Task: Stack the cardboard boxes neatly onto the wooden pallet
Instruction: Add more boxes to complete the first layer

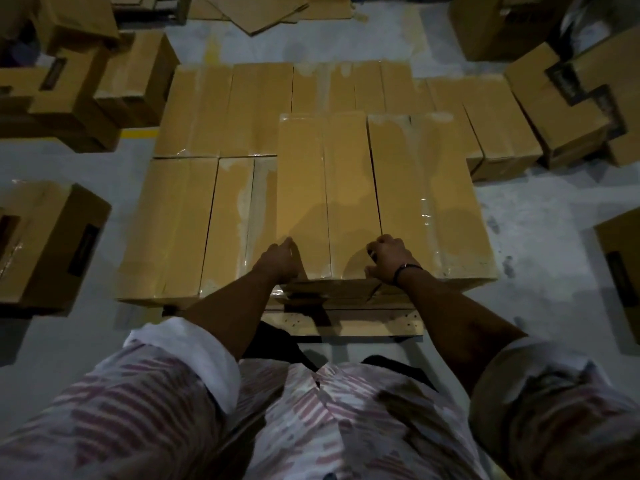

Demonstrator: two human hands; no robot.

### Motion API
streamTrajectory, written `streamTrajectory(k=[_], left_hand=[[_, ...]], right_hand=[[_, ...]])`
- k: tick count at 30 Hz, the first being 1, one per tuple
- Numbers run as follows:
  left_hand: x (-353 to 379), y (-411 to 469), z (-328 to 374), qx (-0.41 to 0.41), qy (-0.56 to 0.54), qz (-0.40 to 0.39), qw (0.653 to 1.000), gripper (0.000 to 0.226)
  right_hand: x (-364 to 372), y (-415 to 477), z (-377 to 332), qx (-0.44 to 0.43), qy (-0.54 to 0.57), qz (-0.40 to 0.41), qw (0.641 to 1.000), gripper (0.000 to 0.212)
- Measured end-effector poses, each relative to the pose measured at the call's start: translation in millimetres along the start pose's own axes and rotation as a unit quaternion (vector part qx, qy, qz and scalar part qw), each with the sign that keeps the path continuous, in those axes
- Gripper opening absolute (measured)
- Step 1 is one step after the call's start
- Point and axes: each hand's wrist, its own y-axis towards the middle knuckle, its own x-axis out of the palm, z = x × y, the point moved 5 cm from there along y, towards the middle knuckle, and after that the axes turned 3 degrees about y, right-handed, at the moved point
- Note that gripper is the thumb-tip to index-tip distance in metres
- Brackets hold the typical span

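At its near corners, my left hand (280,258) and right hand (388,259) curl over the side edges of the long tan taped cardboard box (325,188), upper layer, on the pale wooden pallet (346,323); best slid flush against the neighbouring box (426,195), edges squared.

1. Single head-worn view, looking steeply down and forward over the person's own chest.
2. It sits close above the left hand (280,259) and right hand (389,259), which lie mid-frame; stacked boxes (311,168) beyond them, floor (536,220) either side.
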Motion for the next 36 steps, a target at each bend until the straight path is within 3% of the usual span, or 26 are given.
streamTrajectory(k=[6, 12, 15, 18, 23, 28, 36], left_hand=[[-68.8, 21.7, 22.0, 0.026, -0.028, 0.033, 0.999, 0.089], [-115.1, 96.6, 38.4, 0.031, -0.057, 0.114, 0.991, 0.077], [-115.0, 130.4, 43.2, 0.016, -0.084, 0.133, 0.987, 0.074], [-110.6, 162.1, 48.1, -0.008, -0.116, 0.139, 0.983, 0.089], [-103.2, 196.4, 47.2, -0.023, -0.193, 0.216, 0.957, 0.083], [-89.0, 198.8, 45.5, -0.014, -0.163, 0.267, 0.950, 0.085], [-82.0, 192.3, 55.5, -0.018, -0.196, 0.273, 0.942, 0.085]], right_hand=[[-63.3, 15.6, -23.5, 0.019, 0.035, 0.015, 0.999, 0.062], [-104.2, 84.6, -19.7, 0.038, 0.066, 0.057, 0.995, 0.066], [-103.5, 122.8, -12.8, 0.048, 0.095, 0.073, 0.992, 0.075], [-97.2, 164.0, -3.7, 0.039, 0.075, 0.084, 0.993, 0.082], [-85.3, 212.6, 13.5, 0.010, 0.045, 0.104, 0.994, 0.089], [-65.2, 222.6, 23.4, -0.005, 0.047, 0.113, 0.993, 0.091], [-49.1, 224.1, 25.5, -0.013, -0.001, 0.140, 0.990, 0.096]])
